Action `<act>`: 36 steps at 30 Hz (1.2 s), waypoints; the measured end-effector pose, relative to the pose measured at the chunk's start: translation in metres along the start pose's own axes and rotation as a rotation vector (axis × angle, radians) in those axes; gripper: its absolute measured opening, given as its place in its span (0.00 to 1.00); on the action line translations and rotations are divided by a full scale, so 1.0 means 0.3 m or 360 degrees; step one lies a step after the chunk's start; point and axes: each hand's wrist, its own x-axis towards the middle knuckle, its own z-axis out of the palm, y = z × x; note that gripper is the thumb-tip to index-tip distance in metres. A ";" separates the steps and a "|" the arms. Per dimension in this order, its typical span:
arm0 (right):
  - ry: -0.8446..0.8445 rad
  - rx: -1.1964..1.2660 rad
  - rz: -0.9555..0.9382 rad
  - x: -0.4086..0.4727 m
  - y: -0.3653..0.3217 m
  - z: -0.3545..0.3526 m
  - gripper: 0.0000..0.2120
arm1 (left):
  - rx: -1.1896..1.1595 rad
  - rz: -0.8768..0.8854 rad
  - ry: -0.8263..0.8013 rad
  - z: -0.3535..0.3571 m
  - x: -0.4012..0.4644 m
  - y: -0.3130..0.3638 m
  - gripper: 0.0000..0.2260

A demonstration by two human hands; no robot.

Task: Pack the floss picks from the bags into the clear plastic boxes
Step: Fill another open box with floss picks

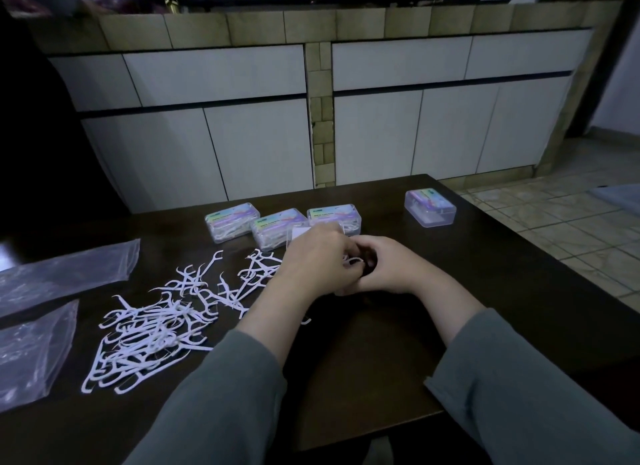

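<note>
A loose heap of white floss picks (156, 329) lies on the dark table (485, 291) at the left. My left hand (311, 264) and my right hand (391, 267) meet at the table's middle, fingers curled round a small bunch of floss picks (353, 260). Three filled clear boxes (232, 220) (277, 227) (334, 215) stand in a row behind my hands. Another open clear box (298, 234) is partly hidden behind my left hand. A closed clear box (429, 206) stands apart at the far right.
Two empty plastic bags (69, 274) (31, 354) lie flat at the table's left edge. White cabinet doors (381, 135) stand behind the table. A tiled floor (571, 232) shows to the right.
</note>
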 end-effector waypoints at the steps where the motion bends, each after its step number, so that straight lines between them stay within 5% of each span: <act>1: -0.0002 0.0002 -0.0005 -0.002 -0.001 -0.001 0.37 | -0.0023 0.0000 -0.0007 0.005 0.002 -0.002 0.11; 12: 0.0015 -0.0128 0.0016 -0.026 -0.024 -0.008 0.36 | -0.1068 -0.0350 0.0510 -0.080 -0.075 -0.135 0.05; 21: 0.0044 -0.0145 0.0044 -0.024 -0.018 -0.001 0.35 | -0.1557 -0.0648 0.0432 -0.070 -0.131 -0.185 0.03; 28: 0.0047 -0.0140 0.0058 -0.021 -0.017 0.002 0.35 | -0.0890 -0.0662 0.0228 -0.040 -0.129 -0.224 0.03; 36: 0.0062 -0.0082 0.0091 -0.039 -0.034 0.003 0.45 | -0.0867 -0.0859 0.0289 -0.009 -0.102 -0.262 0.12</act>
